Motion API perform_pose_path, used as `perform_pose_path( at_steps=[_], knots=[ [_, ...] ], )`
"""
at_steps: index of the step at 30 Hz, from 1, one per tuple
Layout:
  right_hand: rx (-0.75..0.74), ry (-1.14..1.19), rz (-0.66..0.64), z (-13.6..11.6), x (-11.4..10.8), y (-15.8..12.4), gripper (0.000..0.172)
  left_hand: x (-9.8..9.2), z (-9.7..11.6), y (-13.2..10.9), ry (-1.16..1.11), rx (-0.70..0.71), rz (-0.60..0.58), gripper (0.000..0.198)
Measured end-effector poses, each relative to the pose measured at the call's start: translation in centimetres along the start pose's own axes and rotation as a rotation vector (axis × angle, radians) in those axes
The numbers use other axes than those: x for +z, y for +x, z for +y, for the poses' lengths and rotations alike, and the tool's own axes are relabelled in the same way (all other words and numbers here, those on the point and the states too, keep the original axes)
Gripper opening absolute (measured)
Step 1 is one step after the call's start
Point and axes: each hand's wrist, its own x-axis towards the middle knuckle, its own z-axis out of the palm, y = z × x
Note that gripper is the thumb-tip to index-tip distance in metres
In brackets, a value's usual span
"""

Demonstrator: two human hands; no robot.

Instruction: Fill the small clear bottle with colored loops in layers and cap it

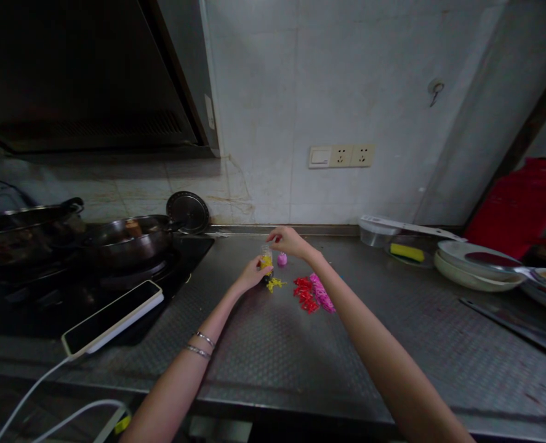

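Observation:
My left hand (253,272) is wrapped round a small clear jar (266,257) with yellow pieces inside, standing on the metal counter. Above the jar's mouth, my right hand (285,240) has its fingers pinched together; what they hold, if anything, is too small to make out. A little heap of yellow strands (275,283) lies at the foot of the jar. Just right of the jar sits a small pink round object (282,259). Nearer my right forearm are a pile of red strands (306,295) and a pile of pink strands (321,293), side by side.
On the left, a pan (127,240) stands on the black stove, and a phone (113,317) with a white cable lies at its front edge. To the right are a yellow sponge (407,253), stacked bowls (478,277), a knife (513,326) and a red bag (519,206).

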Motion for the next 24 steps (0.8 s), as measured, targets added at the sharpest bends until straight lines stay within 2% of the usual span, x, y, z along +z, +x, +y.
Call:
perform_pose_path(
  at_steps=[2, 5, 10, 14, 20, 24],
  knots=[
    [0.07, 0.005, 0.022, 1.0, 0.8, -1.7, 0.029, 0.0, 0.0, 0.1, -0.019, 0.007, -0.009, 0.026],
    [0.177, -0.035, -0.093, 2.3, 2.5, -4.3, 0.027, 0.0, -0.2, 0.1, -0.003, 0.02, -0.015, 0.03],
    [0.319, -0.188, -0.232, 2.6, 5.2, -6.9, 0.056, 0.0, -0.8, 0.2, 0.037, 0.024, -0.004, 0.03],
    [0.318, -0.274, -0.253, 1.4, 6.3, -7.3, 0.064, 0.0, -0.8, 0.2, 0.02, 0.044, -0.006, 0.03],
    [0.317, -0.355, -0.218, 0.4, 7.6, -7.4, 0.061, -0.1, -0.2, 0.0, -0.003, 0.028, -0.009, 0.029],
    [0.275, -0.35, -0.234, 0.5, 7.8, -7.6, 0.045, -0.1, 0.0, 0.0, 0.006, 0.011, -0.005, 0.03]
  ],
)
